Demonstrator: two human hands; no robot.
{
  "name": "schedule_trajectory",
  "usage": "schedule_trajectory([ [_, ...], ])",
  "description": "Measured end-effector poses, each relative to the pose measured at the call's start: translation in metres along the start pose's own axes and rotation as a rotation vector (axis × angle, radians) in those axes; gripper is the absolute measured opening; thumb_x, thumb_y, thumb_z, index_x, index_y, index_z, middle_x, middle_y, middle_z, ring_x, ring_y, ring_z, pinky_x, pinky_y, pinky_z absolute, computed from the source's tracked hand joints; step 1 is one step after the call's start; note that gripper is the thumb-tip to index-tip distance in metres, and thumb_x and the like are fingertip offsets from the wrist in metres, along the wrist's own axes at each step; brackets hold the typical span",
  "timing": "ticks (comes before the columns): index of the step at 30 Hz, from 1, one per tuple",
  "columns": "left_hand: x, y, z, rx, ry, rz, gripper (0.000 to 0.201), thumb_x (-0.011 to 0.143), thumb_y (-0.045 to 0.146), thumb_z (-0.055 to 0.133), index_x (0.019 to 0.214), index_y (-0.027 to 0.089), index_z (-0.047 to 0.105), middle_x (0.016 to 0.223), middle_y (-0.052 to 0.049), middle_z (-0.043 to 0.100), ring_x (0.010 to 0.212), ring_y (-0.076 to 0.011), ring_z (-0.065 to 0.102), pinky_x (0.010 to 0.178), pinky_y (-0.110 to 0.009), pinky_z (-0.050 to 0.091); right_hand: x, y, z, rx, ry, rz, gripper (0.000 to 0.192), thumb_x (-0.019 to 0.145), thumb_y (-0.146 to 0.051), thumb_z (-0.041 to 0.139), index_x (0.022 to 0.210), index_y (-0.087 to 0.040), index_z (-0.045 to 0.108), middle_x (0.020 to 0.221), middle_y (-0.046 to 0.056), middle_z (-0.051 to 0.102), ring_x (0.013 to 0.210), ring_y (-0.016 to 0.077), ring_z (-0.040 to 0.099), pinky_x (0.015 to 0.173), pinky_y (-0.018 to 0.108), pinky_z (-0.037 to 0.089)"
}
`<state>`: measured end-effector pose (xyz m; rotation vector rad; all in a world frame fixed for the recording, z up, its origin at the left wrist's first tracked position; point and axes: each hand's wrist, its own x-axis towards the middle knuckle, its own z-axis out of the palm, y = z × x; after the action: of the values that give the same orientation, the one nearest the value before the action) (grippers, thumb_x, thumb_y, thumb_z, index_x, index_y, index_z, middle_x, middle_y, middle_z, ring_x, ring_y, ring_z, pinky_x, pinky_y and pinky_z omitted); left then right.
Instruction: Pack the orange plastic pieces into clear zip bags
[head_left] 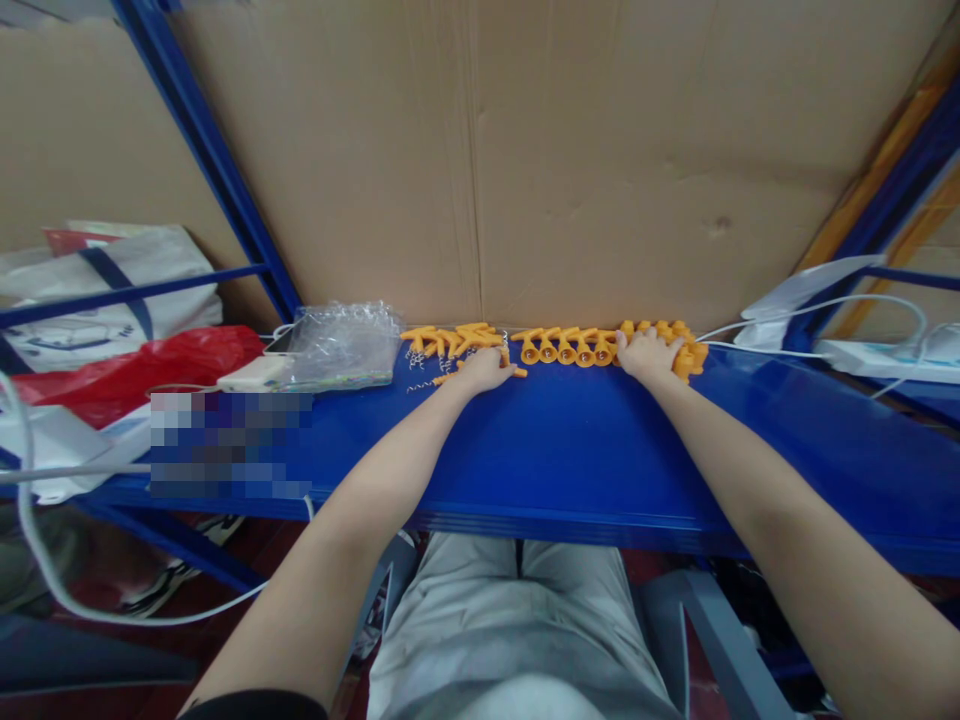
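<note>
In the head view, a glossy blue table (555,440) runs across the scene, backed by a tall brown cardboard panel (585,160) that rises directly behind the row of orange plastic pieces with round, cup-like ends (567,352). A slanting blue metal post (202,150) stands well to the left of that row. Also left of the row are a crinkled clear plastic bag (345,340), its contents too blurred to name, then a bright red plastic bag (210,355) and, farther off, a white cloth bag with a dark strap (172,275). The row's cups face forward, side by side, with stems slanting behind. Just left of it lie branching orange plastic pieces (424,338) and thin silvery coils (417,360). There the left hand (486,371) is curled low over orange parts; whether it grips one cannot be told. At the row's right end, the right hand (649,355) rests with fingers spread on clustered, knobbly orange plastic pieces (694,358).
</note>
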<state>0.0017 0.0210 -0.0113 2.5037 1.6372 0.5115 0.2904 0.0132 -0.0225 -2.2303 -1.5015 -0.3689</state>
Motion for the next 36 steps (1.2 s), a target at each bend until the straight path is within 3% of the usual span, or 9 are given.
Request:
schedule_trajectory([
  [4,-0.001,0.000,-0.001,0.056,0.007,0.002,0.030,0.094,0.036,0.054,0.093,0.013,0.072,0.099,-0.013,0.074,0.094,-0.0250,0.069,0.085,-0.032,0.051,0.000,-0.002,-0.003,0.018,0.020,0.013,0.052,0.099,-0.030,0.023,0.127,-0.005,0.059,0.133,0.026,0.058,0.120,0.0368,0.056,0.110,0.064,0.021],
  [10,-0.002,0.000,-0.001,0.044,0.035,0.004,0.029,0.093,0.037,0.055,0.091,0.014,0.073,0.095,-0.012,0.074,0.090,-0.0252,0.068,0.084,-0.034,0.051,0.005,0.005,-0.010,0.031,0.006,0.000,0.043,0.087,-0.008,0.036,0.124,-0.008,0.056,0.128,0.021,0.062,0.122,0.0304,0.055,0.108,0.049,0.030],
  [19,-0.002,0.001,-0.002,0.050,0.042,-0.001,0.029,0.092,0.038,0.056,0.087,0.015,0.072,0.090,-0.011,0.074,0.087,-0.0240,0.068,0.083,-0.033,0.051,0.004,0.013,-0.024,0.111,0.113,-0.027,0.039,0.094,-0.014,0.031,0.125,-0.012,0.056,0.130,0.019,0.057,0.118,0.0303,0.054,0.096,0.040,0.038],
  [25,-0.004,0.003,-0.003,0.051,0.045,0.002,0.028,0.092,0.037,0.056,0.088,0.014,0.072,0.092,-0.012,0.074,0.090,-0.0255,0.068,0.083,-0.034,0.051,0.000,0.008,-0.023,0.050,0.010,-0.019,0.041,0.093,-0.010,0.033,0.126,-0.012,0.057,0.128,0.020,0.059,0.112,0.0301,0.057,0.092,0.040,0.041],
  [30,-0.003,0.002,-0.003,0.048,0.035,-0.001,0.028,0.092,0.037,0.056,0.087,0.015,0.072,0.090,-0.011,0.074,0.089,-0.0242,0.068,0.083,-0.033,0.051,0.006,0.011,-0.017,0.071,-0.017,-0.055,0.036,0.091,-0.013,0.046,0.125,-0.009,0.058,0.126,0.020,0.062,0.115,0.0286,0.058,0.094,0.037,0.045],
  [36,-0.003,0.003,-0.004,0.070,0.025,-0.008,0.029,0.093,0.036,0.054,0.090,0.014,0.073,0.093,-0.012,0.074,0.090,-0.0249,0.069,0.082,-0.033,0.051,0.018,0.020,-0.012,0.143,-0.059,-0.018,0.036,0.083,-0.016,0.058,0.119,-0.015,0.062,0.121,0.016,0.068,0.113,0.0296,0.062,0.092,0.040,0.049],
])
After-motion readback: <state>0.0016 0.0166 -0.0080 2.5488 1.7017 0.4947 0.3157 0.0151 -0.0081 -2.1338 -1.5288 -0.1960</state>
